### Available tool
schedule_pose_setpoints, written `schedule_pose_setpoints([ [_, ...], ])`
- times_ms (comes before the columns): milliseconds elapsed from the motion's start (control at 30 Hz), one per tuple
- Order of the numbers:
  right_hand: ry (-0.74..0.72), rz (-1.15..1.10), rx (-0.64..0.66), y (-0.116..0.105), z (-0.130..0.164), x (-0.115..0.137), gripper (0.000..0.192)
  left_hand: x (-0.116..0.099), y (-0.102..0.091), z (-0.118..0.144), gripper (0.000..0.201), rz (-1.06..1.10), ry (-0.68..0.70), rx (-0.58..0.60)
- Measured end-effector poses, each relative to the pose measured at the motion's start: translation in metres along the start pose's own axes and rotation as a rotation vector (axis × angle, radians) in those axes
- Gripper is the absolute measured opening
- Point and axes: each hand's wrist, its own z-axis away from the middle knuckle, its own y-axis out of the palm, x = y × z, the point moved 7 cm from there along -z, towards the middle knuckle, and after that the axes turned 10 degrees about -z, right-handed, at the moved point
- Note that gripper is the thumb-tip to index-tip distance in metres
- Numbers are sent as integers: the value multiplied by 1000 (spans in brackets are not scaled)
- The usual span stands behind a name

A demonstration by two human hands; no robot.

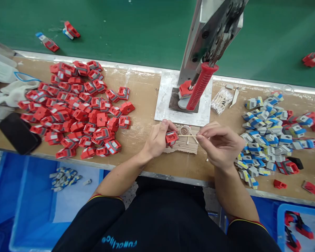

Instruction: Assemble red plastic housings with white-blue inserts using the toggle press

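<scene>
While the left hand is clamped on 1 red part above the bench's near edge, the right hand pinches a thin stick, its tip pointing at that part. Under both lies a cardboard scrap with a small cup. Left sits a red pile; right, a blue-grey pile. Beyond stands a press with a red handle on a metal plate.

Left: heap of red plastic housings blocks your sweep | Right: pile of grey-blue plastic parts crowds the bench | Ahead: red-handled lever press on its metal plate stands in your way | Free: bare wooden bench strip between heap and plate
</scene>
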Motion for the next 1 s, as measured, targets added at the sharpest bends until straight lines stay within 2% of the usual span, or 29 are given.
schedule_pose_setpoints([
  [133,74,212,136,-7,-3,-16,13,0,-1,-3,71,69,13,20],
  [233,110,381,291,-1,-1,-32,11,-1,-4,-7,69,76,33,20],
  [300,123,411,351,3,0,-37,12,-2,-6,-9,68,68,50,10],
  [367,133,366,318,2,-1,-34,13,-2,-7,-10,69,66,62,-10],
  [500,113,45,68,-4,-3,-15,14,-1,-10,-6,75,28,77,-63],
  [567,116,-102,-8,-1,-2,-9,17,-1,-10,-2,78,-24,96,-83],
  [733,199,-203,-3,19,4,-14,22,-4,-8,2,84,-108,128,-84],
  [1000,216,-235,59,24,7,-18,15,-7,-8,3,85,-162,135,-91],
])
